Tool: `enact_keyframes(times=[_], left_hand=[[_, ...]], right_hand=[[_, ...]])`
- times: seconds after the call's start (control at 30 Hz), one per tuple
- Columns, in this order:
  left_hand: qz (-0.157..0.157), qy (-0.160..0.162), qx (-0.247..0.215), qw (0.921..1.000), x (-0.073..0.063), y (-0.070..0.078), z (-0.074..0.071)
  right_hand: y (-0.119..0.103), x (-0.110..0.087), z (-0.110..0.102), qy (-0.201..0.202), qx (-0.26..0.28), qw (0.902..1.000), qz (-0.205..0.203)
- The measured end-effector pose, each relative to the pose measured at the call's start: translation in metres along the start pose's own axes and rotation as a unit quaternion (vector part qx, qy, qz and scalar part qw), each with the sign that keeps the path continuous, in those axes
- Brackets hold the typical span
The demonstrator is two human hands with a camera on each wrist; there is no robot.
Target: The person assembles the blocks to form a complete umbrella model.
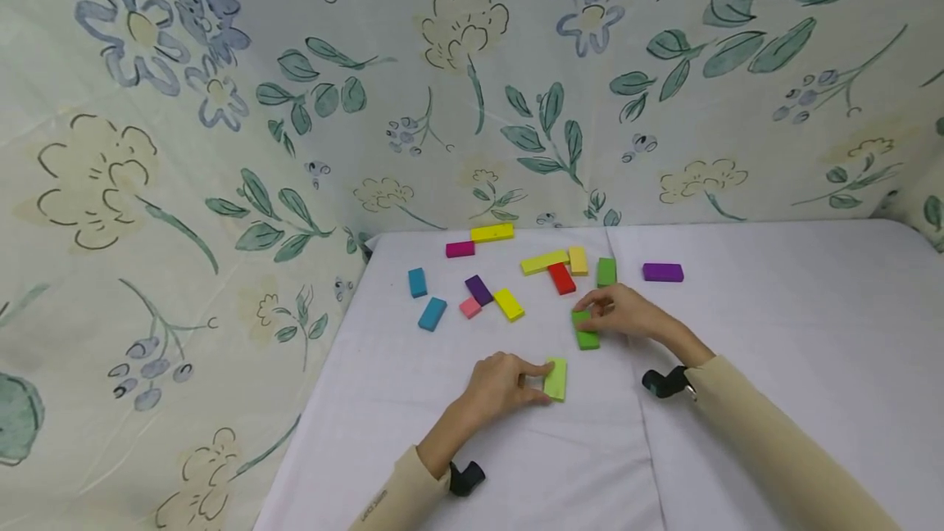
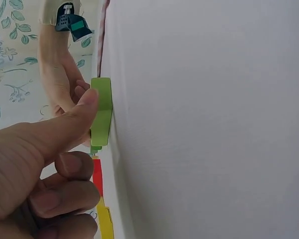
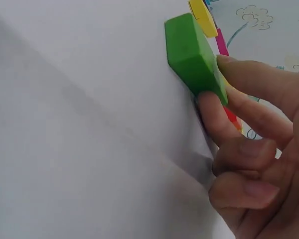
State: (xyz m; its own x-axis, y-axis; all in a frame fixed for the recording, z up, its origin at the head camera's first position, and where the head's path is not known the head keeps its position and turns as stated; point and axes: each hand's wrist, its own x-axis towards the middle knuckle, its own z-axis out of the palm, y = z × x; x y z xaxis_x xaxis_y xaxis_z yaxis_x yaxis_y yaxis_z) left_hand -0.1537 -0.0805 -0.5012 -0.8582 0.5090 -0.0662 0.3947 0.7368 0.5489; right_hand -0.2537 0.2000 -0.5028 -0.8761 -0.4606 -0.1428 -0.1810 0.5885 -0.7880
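Note:
Near the front of the white-covered table, my left hand (image 1: 497,388) pinches the ends of a lime-green block (image 1: 556,381) between thumb and fingers. The same block (image 2: 102,112) shows past the thumb in the left wrist view. Farther back and to the right, my right hand (image 1: 623,311) holds a darker green block (image 1: 587,341), partly covered by its fingers. In the right wrist view, thumb and a finger pinch this green block (image 3: 184,45) at its far end. Another green block (image 1: 606,270) lies just behind the right hand.
Beyond the hands lie a red block (image 1: 562,279), yellow blocks (image 1: 509,305), blue blocks (image 1: 432,314), a pink block (image 1: 469,307) and a magenta block (image 1: 460,249). A purple block (image 1: 663,272) sits apart at right. Floral cloth (image 1: 457,105) hangs behind the table.

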Motion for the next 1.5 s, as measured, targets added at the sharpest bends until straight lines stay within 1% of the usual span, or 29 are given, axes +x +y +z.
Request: enact_keyframes(times=[0.1, 0.3, 0.47, 0.57, 0.63, 0.73, 0.83, 0.93, 1.03, 1.13, 1.27, 1.37, 1.5], left_hand=[[0.009, -0.005, 0.01, 0.9999, -0.001, 0.0, 0.001], [0.012, -0.009, 0.014, 0.9998, -0.002, 0.0, 0.001], [0.017, -0.003, 0.014, 0.9998, -0.001, 0.0, 0.001], [0.02, 0.007, 0.009, 0.9997, 0.0, -0.001, 0.001], [0.023, 0.016, 0.01, 0.9996, 0.0, -0.001, 0.001], [0.025, 0.027, 0.027, 0.999, 0.001, 0.0, 0.002], [0.031, 0.034, 0.057, 0.9973, 0.002, 0.001, 0.004], [0.035, 0.039, 0.083, 0.9951, 0.003, 0.003, 0.006], [0.033, 0.039, 0.098, 0.9939, 0.005, 0.006, 0.006], [0.028, 0.035, 0.104, 0.9936, 0.005, 0.009, 0.006], [0.027, 0.032, 0.105, 0.9935, 0.004, 0.011, 0.006], [0.025, 0.035, 0.11, 0.993, 0.003, 0.012, 0.007], [0.018, 0.043, 0.125, 0.9911, 0.003, 0.016, 0.008]], right_hand=[[0.003, -0.006, -0.003, -0.016, 0.01, 0.9998, -0.003], [0.002, -0.012, 0.0, -0.022, 0.026, 0.9994, 0.0], [0.0, -0.013, 0.01, -0.002, 0.032, 0.9995, -0.008], [-0.001, -0.01, 0.014, 0.014, 0.034, 0.9993, -0.012], [-0.002, -0.008, 0.017, 0.018, 0.033, 0.9992, -0.012], [-0.005, -0.004, 0.021, 0.019, 0.031, 0.9993, -0.011], [-0.008, -0.001, 0.023, 0.014, 0.032, 0.9993, -0.01], [-0.011, 0.002, 0.025, 0.005, 0.035, 0.9993, -0.009], [-0.012, 0.005, 0.026, -0.004, 0.033, 0.9994, -0.007], [-0.011, 0.007, 0.027, -0.006, 0.032, 0.9994, -0.006], [-0.013, 0.006, 0.029, -0.004, 0.043, 0.999, -0.006], [-0.015, 0.005, 0.031, -0.006, 0.051, 0.9987, -0.005], [-0.016, 0.005, 0.028, -0.01, 0.045, 0.9989, -0.001]])
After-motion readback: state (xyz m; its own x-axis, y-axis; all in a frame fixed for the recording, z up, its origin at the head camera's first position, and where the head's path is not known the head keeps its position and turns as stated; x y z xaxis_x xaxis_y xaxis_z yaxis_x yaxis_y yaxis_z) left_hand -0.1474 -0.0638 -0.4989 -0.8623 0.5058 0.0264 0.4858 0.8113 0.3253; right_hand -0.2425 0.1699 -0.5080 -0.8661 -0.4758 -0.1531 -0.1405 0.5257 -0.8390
